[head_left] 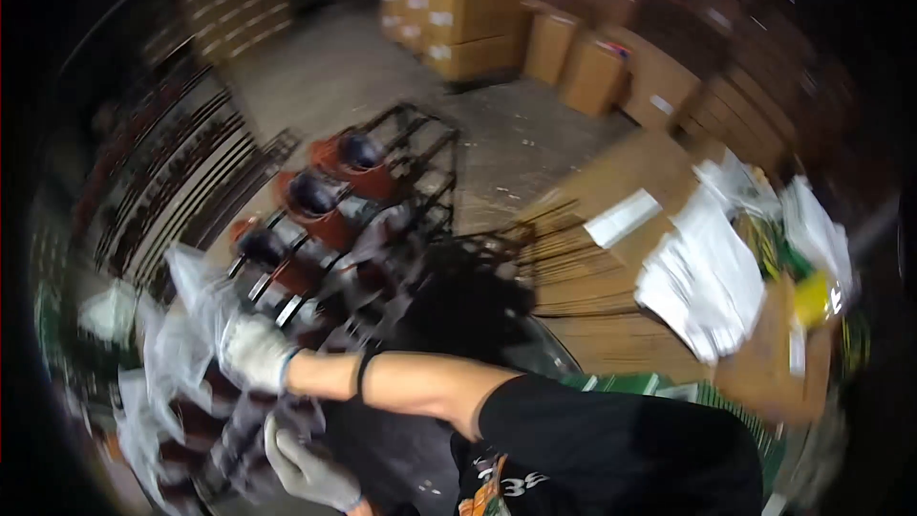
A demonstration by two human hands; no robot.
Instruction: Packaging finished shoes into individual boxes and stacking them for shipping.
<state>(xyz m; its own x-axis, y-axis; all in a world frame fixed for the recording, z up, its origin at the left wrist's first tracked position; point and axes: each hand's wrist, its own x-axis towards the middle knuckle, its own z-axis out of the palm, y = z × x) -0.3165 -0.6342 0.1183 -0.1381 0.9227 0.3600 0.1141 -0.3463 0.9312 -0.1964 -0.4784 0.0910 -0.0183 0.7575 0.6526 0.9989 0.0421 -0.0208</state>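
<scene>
Work looks partway along: some pieces stand under plastic and others are bare. The row of red parts (325, 222) is uncovered, round dark openings showing. Below and left of that row, clear plastic bags (172, 354) hang over darker red pieces; blur hides how fully each is covered. A supply of white bags (702, 272) lies well right of the row, on brown cardboard (616, 339).

The right hand (256, 354), gloved, is below and left of the row, against the plastic; I cannot tell whether its grip is clamped on it. The left hand (313, 470), also gloved, is farther below the row, grip loose, fingers apart, nothing visible in it.

A metal rack (430, 158) stands just right of the row, its bars forming a hard edge. Grey floor (315, 72) spreads beyond the row toward stacked boxes (468, 24). The cardboard's edge bounds the right side.
</scene>
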